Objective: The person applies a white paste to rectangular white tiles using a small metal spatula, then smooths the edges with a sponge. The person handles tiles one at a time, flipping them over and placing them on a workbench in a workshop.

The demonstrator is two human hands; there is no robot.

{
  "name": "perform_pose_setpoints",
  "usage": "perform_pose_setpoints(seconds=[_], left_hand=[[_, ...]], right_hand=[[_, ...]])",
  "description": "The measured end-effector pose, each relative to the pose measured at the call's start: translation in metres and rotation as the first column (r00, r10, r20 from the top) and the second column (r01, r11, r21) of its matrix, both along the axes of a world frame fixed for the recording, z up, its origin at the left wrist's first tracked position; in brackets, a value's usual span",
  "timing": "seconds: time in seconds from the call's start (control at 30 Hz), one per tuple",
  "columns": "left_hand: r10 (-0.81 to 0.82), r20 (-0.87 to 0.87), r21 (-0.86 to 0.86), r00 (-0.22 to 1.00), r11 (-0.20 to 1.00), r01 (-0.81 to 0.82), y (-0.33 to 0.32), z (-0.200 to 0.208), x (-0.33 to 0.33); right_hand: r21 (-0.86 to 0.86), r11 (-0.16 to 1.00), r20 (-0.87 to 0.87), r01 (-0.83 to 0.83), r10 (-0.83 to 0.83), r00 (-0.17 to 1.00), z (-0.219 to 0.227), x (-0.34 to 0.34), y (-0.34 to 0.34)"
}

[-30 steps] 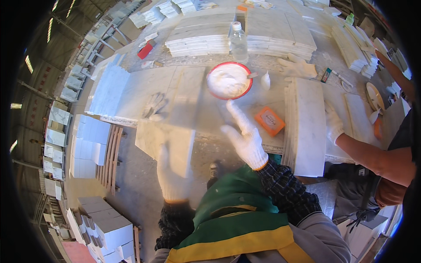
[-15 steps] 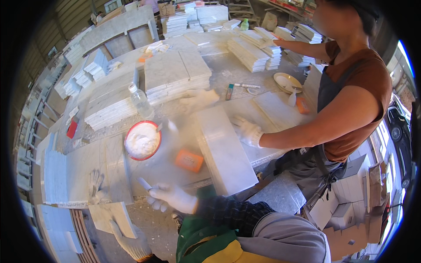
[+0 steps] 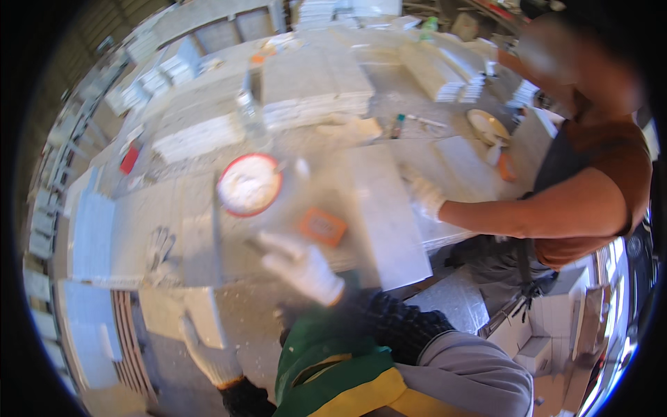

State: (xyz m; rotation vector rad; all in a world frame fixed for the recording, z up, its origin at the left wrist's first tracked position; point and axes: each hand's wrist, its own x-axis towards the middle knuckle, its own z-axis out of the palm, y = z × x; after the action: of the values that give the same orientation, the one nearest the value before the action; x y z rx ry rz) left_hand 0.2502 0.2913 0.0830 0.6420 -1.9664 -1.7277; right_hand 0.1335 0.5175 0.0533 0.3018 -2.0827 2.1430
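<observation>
My left hand (image 3: pixel 212 358), in a white knit glove, grips the near edge of a pale stone tile (image 3: pixel 170 311), fingers along its face. The tile is at the table's front edge. My right hand (image 3: pixel 306 272), gloved too and blurred, is closed around a small flat-bladed scraper (image 3: pixel 256 243), whose blade points up and left. Beyond it stands a red-rimmed bowl (image 3: pixel 248 186) of white paste, with a tool handle at its rim. An orange block (image 3: pixel 323 226) lies right of the bowl. A loose grey-white glove (image 3: pixel 161 249) rests behind the tile.
A co-worker's gloved hand (image 3: pixel 424 194) rests by a long marble slab (image 3: pixel 392 215) at the right. Stacked slabs (image 3: pixel 313 83), a clear bottle (image 3: pixel 251 115) and a yellowish bowl (image 3: pixel 488 126) stand farther back. Bluish-white slabs (image 3: pixel 92 233) are stacked at the left.
The view has shifted, with the table sitting higher in it. My right hand has moved with the scraper toward the bowl. My left hand keeps hold of the tile, which now shows more of its face.
</observation>
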Motion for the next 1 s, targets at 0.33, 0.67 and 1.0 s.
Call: perform_pose_setpoints(seconds=[0.33,0.67,1.0], left_hand=[[0.039,-0.175,0.59,0.984,0.804,0.073,0.015,0.012,-0.005],[0.056,-0.01,0.292,0.998,0.955,-0.051,0.002,0.008,0.007],[0.047,-0.071,0.389,0.996,0.921,-0.016,-0.008,0.004,0.001]], right_hand=[[-0.561,0.828,0.412,0.031,0.247,0.877,0.009,-0.054,-0.006],[-0.09,0.996,0.064,0.001,0.005,0.998,-0.074,-0.087,-0.014],[-0.35,0.936,0.325,-0.034,0.156,0.933,0.004,-0.002,-0.024]])
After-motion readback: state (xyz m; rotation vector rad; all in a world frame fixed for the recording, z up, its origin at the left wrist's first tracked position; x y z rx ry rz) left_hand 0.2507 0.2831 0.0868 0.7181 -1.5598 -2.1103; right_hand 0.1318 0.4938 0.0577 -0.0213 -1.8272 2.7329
